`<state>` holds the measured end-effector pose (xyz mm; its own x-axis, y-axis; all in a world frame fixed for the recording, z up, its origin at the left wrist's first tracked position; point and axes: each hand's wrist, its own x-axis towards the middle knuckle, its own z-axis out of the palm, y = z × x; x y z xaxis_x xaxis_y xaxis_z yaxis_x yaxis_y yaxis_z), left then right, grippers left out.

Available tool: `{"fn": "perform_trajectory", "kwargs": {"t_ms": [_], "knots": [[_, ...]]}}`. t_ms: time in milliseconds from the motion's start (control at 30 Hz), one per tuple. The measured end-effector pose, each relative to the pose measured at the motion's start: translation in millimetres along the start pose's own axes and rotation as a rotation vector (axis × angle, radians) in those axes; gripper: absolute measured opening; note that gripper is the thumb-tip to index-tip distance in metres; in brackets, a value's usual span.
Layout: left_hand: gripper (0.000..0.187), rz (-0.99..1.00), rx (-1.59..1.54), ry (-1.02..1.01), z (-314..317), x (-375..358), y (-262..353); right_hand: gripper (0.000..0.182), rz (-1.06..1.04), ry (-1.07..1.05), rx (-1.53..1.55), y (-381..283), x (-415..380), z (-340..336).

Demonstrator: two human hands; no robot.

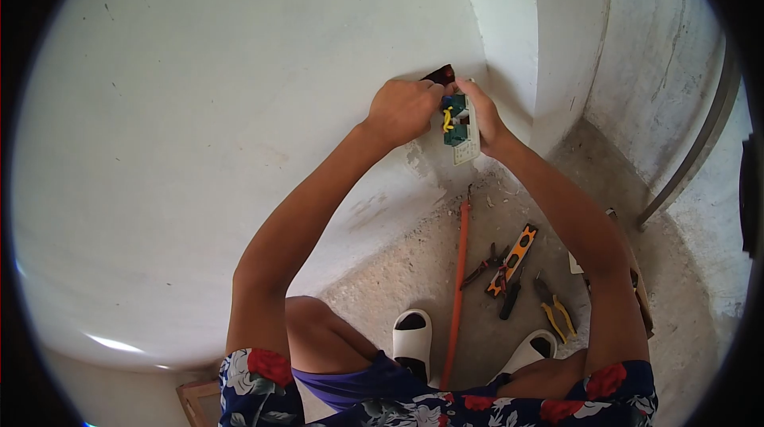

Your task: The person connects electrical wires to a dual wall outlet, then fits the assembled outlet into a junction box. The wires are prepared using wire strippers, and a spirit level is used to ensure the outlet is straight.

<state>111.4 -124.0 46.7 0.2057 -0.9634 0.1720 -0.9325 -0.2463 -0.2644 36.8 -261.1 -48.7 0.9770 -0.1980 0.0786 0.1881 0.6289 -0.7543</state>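
Note:
In front of the wall, my right hand grips a white socket faceplate by its upper right edge. The plate is turned so that its back shows, with green modules and a short loop of yellow wire on it. My left hand is closed at the plate's upper left, beside the modules. Its fingertips are partly hidden, and what they pinch is too small to make out. Just above both hands, a dark reddish recessed wall box opens in the wall.
On the concrete floor lie an orange tube, an orange spirit level, dark-handled pliers, a black-handled tool and yellow-handled pliers. A curved dark bar leans at the right. A wooden frame stands at lower left.

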Motion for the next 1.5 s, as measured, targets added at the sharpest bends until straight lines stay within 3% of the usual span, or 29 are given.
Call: {"fn": "perform_trajectory", "kwargs": {"t_ms": [267, 400, 467, 600, 767, 867, 933, 967, 1033, 1067, 1133, 1167, 1200, 1267, 1433, 1500], "knots": [[0.017, 0.08, 0.009, 0.077, 0.5, -2.8, -2.9, 0.036, -0.062, -0.031, -0.142, -2.1, 6.4, -5.5], [0.015, -0.009, 0.198, 0.001, 2.6, -2.9, 1.5, 0.037, -0.16, -0.033, -0.245, -9.2, 6.0, 1.4], [0.014, -0.039, 0.262, -0.02, 3.7, -0.9, 3.7, 0.043, 0.025, -0.043, -0.482, -17.8, -3.7, 3.5], [0.014, -0.092, 0.286, 0.002, 9.9, 1.0, 4.2, 0.05, -0.018, -0.208, -0.344, -14.7, -8.4, -10.5], [0.01, -0.011, 0.289, -0.016, 6.5, -4.9, -2.1, 0.051, 0.006, -0.197, -0.275, -25.7, -8.3, -22.5], [0.009, 0.019, 0.258, 0.104, 12.1, -11.3, -4.9, 0.051, 0.004, -0.181, -0.24, -27.6, -7.4, -20.2], [0.011, -0.035, -0.043, 0.495, 8.3, -20.4, 6.3, 0.051, -0.004, -0.152, -0.204, -26.2, -7.8, -19.2], [0.011, -0.026, -0.042, 0.49, 4.9, -30.2, 17.2, 0.051, -0.019, -0.128, -0.22, -25.6, -6.8, -18.5], [0.019, -0.601, -0.621, 0.41, -5.8, -58.1, 48.5, 0.054, -0.031, -0.105, -0.204, -24.3, -4.2, -13.5], [0.023, -0.608, -0.751, 0.427, 2.7, -67.7, 59.8, 0.054, -0.032, -0.109, -0.205, -24.8, -2.3, -10.5], [0.025, -0.414, -0.548, 0.443, 13.0, -67.9, 74.4, 0.057, -0.099, -0.046, -0.255, -19.4, -0.5, 0.5], [0.025, -0.428, -0.538, 0.447, 16.0, -66.7, 75.5, 0.039, -0.049, -0.013, -0.275, -22.9, -0.4, 3.2], [0.024, -0.449, -0.508, 0.47, 18.2, -62.1, 73.3, 0.039, -0.053, -0.026, -0.276, -24.6, -0.6, 3.7], [0.024, -0.46, -0.475, 0.498, 20.5, -58.4, 71.1, 0.062, -0.04, -0.049, -0.197, -29.9, -2.9, 0.5], [0.02, -0.469, -0.367, 0.575, 34.3, -61.3, 64.6, 0.063, -0.174, -0.026, -0.212, -24.0, -5.1, 5.4], [0.019, -0.484, -0.342, 0.586, 36.8, -64.9, 62.6, 0.061, -0.226, 0.033, -0.361, -23.7, -3.6, 13.1]]}}
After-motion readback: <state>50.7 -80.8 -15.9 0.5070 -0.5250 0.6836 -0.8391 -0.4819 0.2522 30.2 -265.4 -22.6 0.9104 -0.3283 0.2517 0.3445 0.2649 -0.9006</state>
